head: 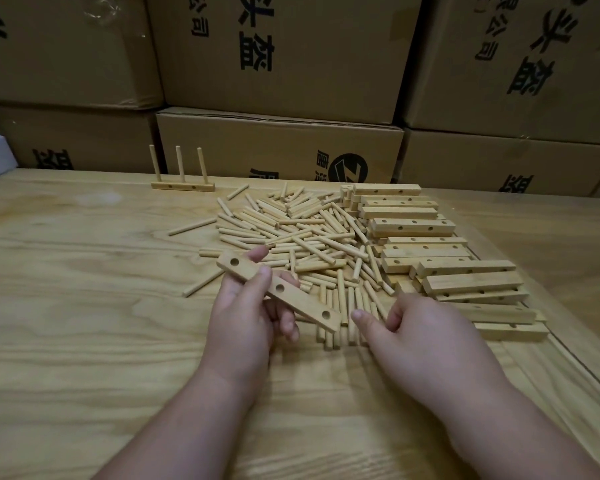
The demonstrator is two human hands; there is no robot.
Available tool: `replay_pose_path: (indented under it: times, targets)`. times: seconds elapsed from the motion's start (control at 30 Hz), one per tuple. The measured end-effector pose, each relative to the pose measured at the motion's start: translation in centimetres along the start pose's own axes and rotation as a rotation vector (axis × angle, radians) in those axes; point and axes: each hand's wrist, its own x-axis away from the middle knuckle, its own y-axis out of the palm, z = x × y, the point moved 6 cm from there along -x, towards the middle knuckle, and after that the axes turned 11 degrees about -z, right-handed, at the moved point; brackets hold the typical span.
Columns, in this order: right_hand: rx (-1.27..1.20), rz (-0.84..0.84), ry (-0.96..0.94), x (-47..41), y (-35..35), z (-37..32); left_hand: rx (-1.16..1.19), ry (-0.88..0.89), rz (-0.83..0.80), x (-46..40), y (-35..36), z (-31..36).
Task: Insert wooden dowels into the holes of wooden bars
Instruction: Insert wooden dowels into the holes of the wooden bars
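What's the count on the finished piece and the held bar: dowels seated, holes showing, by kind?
Finished bar: 1
Upright dowels in it: 3
Held bar, in left hand: 1
Empty holes in it: 3
Total: 8

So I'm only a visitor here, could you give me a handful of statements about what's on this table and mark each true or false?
1. The left hand holds a wooden bar with three holes. True.
2. That held bar already has a dowel in it. False: all three holes show empty.
3. A finished bar with three upright dowels stands at the far left of the table. True.
4. The right hand is gripping a dowel. False: it hangs over the near edge of the dowel pile, thumb and fingers loosely apart, with no dowel seen held.
5. The spare bars are stacked to the left of the dowel pile. False: they lie to its right.
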Motion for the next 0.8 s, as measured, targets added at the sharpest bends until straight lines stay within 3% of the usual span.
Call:
replay_pose_path:
  times: [0.2,0.37,0.6,0.8]
  targets:
    - [0.015,-0.170,0.056,-1.0,1.7,0.3,0.205,-0.056,-0.053,-0.3,0.2,-0.3]
    - [0.043,-0.191,0.048,-1.6,1.9,-0.3,0.137,-0.097,-0.058,-0.5,0.1,-0.9]
    - [0.024,-0.116,-0.019,-1.9,2.3,-0.1,-0.077,-0.135,-0.074,-0.3,0.1,-1.0]
    - [-0.184,0.017,-0.136,-1.7,1.4,-0.6,-0.068,-0.244,-0.123,-0.3,0.3,-1.4]
